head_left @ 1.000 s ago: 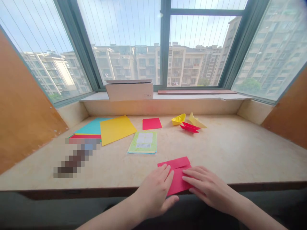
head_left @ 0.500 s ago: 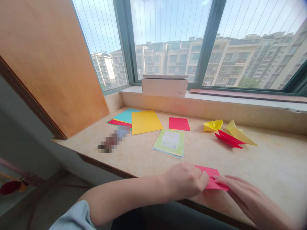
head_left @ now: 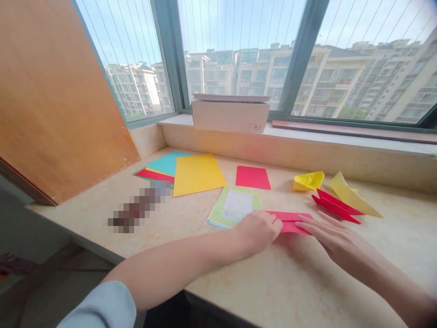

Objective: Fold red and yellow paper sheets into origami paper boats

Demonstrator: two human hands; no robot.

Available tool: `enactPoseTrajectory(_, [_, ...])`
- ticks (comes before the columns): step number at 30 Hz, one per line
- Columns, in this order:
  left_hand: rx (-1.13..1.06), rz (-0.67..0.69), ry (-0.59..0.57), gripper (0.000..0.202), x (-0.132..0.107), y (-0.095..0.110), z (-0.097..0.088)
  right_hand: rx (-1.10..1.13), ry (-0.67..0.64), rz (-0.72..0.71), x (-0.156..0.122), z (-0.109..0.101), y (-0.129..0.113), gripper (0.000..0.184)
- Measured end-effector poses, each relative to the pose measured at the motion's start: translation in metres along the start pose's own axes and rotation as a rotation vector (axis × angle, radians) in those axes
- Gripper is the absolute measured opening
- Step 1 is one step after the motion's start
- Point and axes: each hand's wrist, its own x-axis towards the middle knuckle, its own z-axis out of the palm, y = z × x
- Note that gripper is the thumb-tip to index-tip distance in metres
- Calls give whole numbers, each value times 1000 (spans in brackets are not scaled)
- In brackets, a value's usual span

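Observation:
A folded red sheet of paper (head_left: 291,223) with a lengthwise crease lies on the counter in front of me. My left hand (head_left: 257,232) is closed round its left end, fingers curled over it. At the other end, my right hand (head_left: 332,237) rests with its fingers stretched out flat on the paper. The left hand partly covers a clear packet of green-and-white paper (head_left: 235,205). Beyond the right hand is a red folded paper piece (head_left: 336,207), along with a yellow paper boat (head_left: 308,181) and a pale yellow folded piece (head_left: 355,196).
Yellow paper (head_left: 198,175) overlaps a blue sheet (head_left: 164,163) at the back left. A red square sheet (head_left: 253,176) lies near the back. On the window ledge sits a white box (head_left: 230,116). The counter's front edge (head_left: 218,310) runs below my arms.
Both hands and the red paper have moved away from the counter's front edge, up beside the packet. My view has shifted slightly. The left hand keeps its grip.

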Motion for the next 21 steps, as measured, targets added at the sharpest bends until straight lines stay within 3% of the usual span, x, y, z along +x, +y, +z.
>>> enactPoseTrajectory(2, [-47,11,-64,12,-8,6,5,27,-67,17,-13,8,-5,48])
enactPoseTrajectory(7, [-115,-45,-57,39,-12,10,-1,57,-146,96,-21,6,-16,40])
enactPoseTrajectory(11, [-97,-24,-43,34,-10,8,1,164,-149,141,-11,-5,-15,32])
enactPoseTrajectory(16, [-120,-72,-36,29,-10,5,5,305,-277,213,-4,-22,-14,34])
enactPoseTrajectory(21, [-158,-134,-96,25,-7,0,-2,408,-201,409,8,-28,-19,32])
